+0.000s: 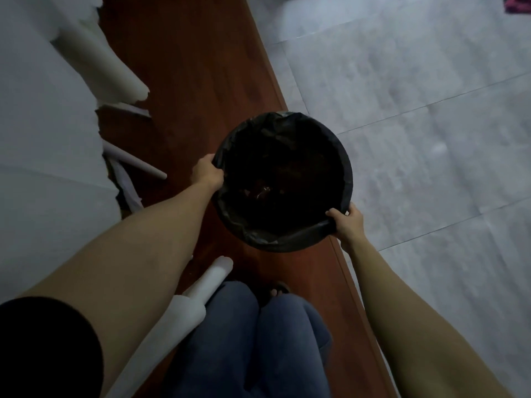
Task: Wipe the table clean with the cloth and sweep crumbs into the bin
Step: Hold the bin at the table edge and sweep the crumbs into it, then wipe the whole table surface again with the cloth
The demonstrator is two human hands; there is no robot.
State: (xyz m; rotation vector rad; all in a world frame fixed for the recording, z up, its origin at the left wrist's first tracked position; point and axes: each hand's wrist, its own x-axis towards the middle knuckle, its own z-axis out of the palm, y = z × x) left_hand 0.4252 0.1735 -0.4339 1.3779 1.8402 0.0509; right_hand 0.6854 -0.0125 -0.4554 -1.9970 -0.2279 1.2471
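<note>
A round bin [343,156] lined with a black plastic bag is in the middle of the view, over a reddish-brown wooden surface [195,67]. My left hand [207,173] grips the bin's left rim. My right hand [349,224] grips the lower right rim, fingers curled over the bag. A few scraps of rubbish [261,193] lie at the dark bottom of the bin. No cloth is visible.
Several white paper rolls lie to the left, one [103,56] at the top and one [198,294] by my knees. A white sheet [43,168] covers the left side. Grey floor tiles [416,96] fill the right. My legs in blue jeans [253,340] are below.
</note>
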